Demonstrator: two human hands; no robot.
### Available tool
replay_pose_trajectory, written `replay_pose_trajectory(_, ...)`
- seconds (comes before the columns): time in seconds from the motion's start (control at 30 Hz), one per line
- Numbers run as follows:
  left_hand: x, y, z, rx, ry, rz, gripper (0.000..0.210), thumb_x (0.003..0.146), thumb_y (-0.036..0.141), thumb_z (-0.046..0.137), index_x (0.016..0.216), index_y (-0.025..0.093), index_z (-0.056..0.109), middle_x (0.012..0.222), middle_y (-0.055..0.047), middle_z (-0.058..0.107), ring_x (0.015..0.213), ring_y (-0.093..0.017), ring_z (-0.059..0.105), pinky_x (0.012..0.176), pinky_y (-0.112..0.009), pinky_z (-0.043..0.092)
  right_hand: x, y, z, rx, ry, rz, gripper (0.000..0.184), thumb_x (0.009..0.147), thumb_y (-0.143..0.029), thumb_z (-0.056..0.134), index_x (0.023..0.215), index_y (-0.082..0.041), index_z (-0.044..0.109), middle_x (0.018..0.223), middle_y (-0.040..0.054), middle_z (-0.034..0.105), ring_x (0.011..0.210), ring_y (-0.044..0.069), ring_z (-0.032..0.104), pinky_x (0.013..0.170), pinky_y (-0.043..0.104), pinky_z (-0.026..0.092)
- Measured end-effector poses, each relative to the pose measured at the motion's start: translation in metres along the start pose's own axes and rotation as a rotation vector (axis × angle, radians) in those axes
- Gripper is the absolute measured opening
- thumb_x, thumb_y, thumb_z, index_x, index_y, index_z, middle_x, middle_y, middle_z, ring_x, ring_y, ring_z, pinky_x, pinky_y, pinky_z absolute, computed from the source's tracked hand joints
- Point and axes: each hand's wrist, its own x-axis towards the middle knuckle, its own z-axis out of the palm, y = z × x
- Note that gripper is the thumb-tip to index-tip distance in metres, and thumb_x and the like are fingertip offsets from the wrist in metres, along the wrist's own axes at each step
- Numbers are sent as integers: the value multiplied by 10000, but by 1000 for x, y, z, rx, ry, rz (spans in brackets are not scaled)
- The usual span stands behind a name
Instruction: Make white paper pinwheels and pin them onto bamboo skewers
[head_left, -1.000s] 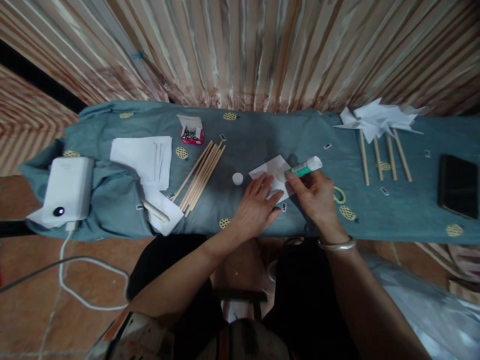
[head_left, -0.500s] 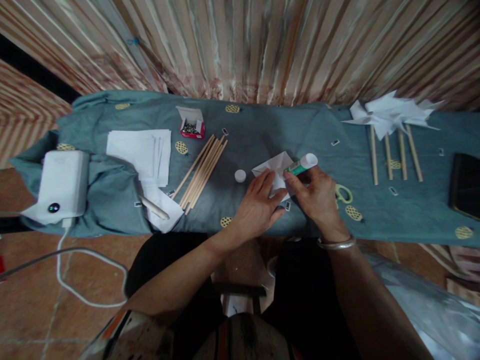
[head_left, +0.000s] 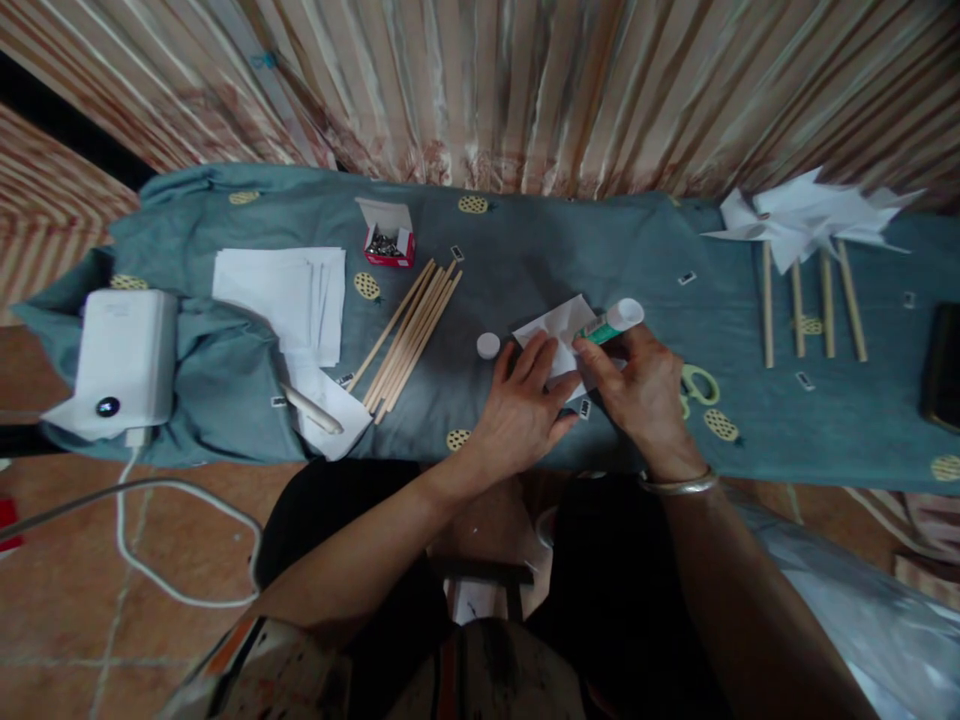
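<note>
My right hand (head_left: 643, 395) is closed around a green and white glue stick (head_left: 611, 322), which is tilted with its lower end down at the paper. Under it lies a white sheet of paper (head_left: 534, 326) with cuts or creases in it. My left hand (head_left: 521, 405) rests on this sheet with its fingers stretched out and somewhat spread, covering part of it. Just left of the paper, the white round cap (head_left: 488, 346) sits on the cloth. Green-handled scissors (head_left: 701, 384) are partly hidden behind my right hand.
Wooden sticks (head_left: 412, 340) lie beside a red box of small metal pins (head_left: 390, 243). Farther left are stacked white papers (head_left: 281, 290), a pen (head_left: 313, 408) and a white power bank (head_left: 127, 355) with a cable. Paper pinwheels (head_left: 810, 215) on sticks lie at the right, near a dark object (head_left: 943, 365).
The view has shifted slightly, so most things sit a little differently in the frame. Both hands keep nearly the same pose on the paper, and the right still grips the glue stick.
</note>
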Motion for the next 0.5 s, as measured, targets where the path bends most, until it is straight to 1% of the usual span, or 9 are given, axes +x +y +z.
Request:
replay_pose_trajectory(0.27,0,0,-1,20,-29,-15,477,904,434,568,1323,208,563,1537,-177,405,1479,-358,260,1168,-614,232,2,-5,0,17,-16,-7,468,881,-640,507,890,-196,656,745,74,723,666,246,676,647,371,501)
replay_pose_trajectory(0.4,0,-1,1,10,-12,-4,473,905,434,562,1320,209,565,1535,-179,406,1478,-365,256,1157,-635,233,2,-7,-1,19,-8,-14,446,875,-635,519,868,-209,652,733,71,727,654,245,676,633,368,500)
replay_pose_trajectory(0.5,0,-1,2,-2,1,-8,457,899,436,572,1304,224,573,1535,-156,412,1482,-357,249,1153,-642,231,2,-8,-1,15,-14,-18,427,868,-625,536,862,-213,649,726,68,724,648,246,675,625,365,497)
